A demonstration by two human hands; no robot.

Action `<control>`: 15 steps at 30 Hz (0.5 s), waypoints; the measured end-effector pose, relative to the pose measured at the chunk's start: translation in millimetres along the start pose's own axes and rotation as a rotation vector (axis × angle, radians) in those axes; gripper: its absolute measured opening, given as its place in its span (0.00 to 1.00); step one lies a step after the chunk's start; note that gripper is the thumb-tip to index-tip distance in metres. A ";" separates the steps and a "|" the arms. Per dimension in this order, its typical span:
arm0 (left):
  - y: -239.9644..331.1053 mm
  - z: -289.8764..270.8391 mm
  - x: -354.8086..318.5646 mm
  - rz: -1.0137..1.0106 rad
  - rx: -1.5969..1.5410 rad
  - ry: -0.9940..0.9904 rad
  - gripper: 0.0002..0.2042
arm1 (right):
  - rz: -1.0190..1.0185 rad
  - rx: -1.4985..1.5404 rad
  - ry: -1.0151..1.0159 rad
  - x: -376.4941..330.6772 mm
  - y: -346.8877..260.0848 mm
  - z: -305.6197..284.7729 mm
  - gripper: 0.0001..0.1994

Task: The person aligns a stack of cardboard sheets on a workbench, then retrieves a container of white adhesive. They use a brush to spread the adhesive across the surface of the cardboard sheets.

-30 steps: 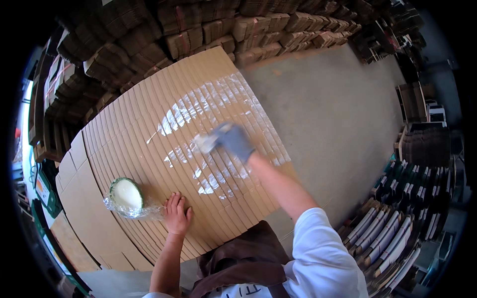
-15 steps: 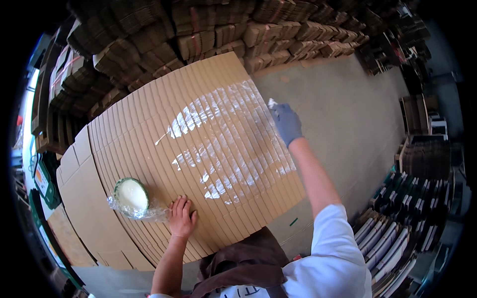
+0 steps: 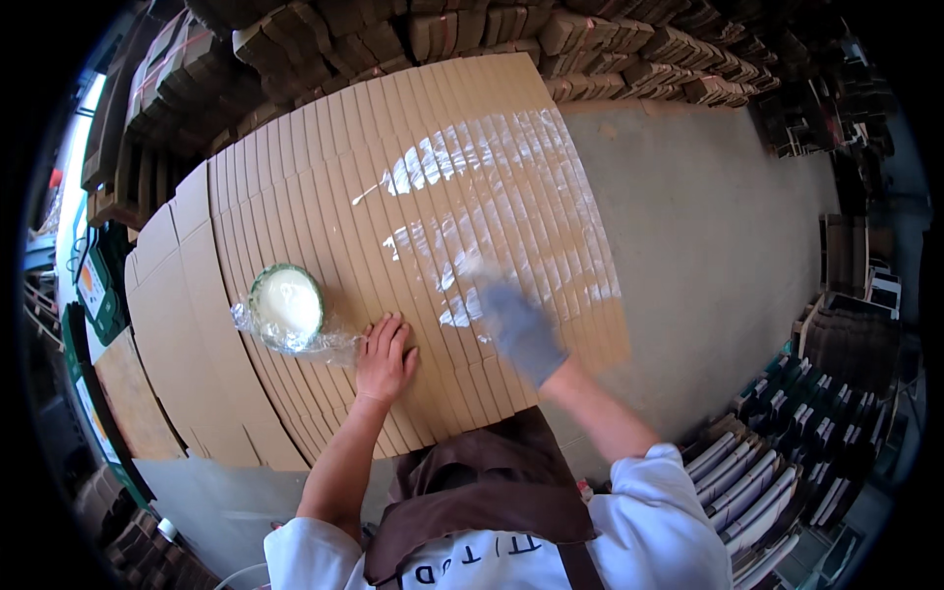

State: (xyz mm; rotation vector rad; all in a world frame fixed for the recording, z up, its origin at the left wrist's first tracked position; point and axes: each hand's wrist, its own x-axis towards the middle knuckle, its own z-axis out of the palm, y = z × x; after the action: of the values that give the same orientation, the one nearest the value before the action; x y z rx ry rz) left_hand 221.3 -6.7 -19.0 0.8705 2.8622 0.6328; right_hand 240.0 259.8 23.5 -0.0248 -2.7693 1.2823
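Overlapping cardboard sheets (image 3: pixel 324 206), staggered so their edges form narrow strips, lie fanned out before me. White paste (image 3: pixel 423 165) is smeared over their right half in broad streaks. My left hand (image 3: pixel 386 359), bare, rests flat on the strips with its fingers stretched out. Beside it, to the left, stands a green-rimmed round tub (image 3: pixel 287 303) of white paste, with crumpled clear plastic film (image 3: pixel 329 344) around its base. My right hand (image 3: pixel 521 329), in a grey-blue glove, is closed over the lower streaks. Something whitish shows at its fingertips, too blurred to name.
Stacked cardboard bundles (image 3: pixel 442 37) line the far side. Grey floor (image 3: pixel 698 226) stretches to the right. Piles of flat white-edged pieces (image 3: pixel 747 492) stand at lower right. Green containers (image 3: pixel 101 275) are at the left edge.
My right hand has swept from the sheets' far right edge back toward me and left, over the lower streaks. My left hand stays flat beside the tub. The whole view has shifted.
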 end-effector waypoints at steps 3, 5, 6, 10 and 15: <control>3.0 4.9 2.5 0.010 -0.023 0.011 0.24 | -0.006 -0.047 -0.129 -49.4 -12.6 28.0 0.11; -1.2 0.7 -1.0 0.000 -0.004 0.005 0.24 | 0.104 -0.137 -0.049 -31.7 7.8 -2.8 0.10; -0.1 0.0 -1.4 0.001 0.000 -0.005 0.24 | 0.167 -0.184 -0.009 -23.2 19.4 -20.1 0.09; -3.4 3.1 -4.5 0.000 0.008 -0.026 0.23 | 0.368 -0.088 0.050 -36.2 -5.7 -34.6 0.10; -4.8 8.2 -1.3 0.021 0.004 -0.007 0.23 | -0.005 -0.162 -0.049 -94.4 -15.7 18.2 0.07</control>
State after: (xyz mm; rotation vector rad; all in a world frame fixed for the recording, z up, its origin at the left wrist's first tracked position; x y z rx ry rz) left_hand 221.6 -8.1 -28.5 0.9021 2.8529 0.6249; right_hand 332.7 230.9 16.7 0.0023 -2.9055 1.0684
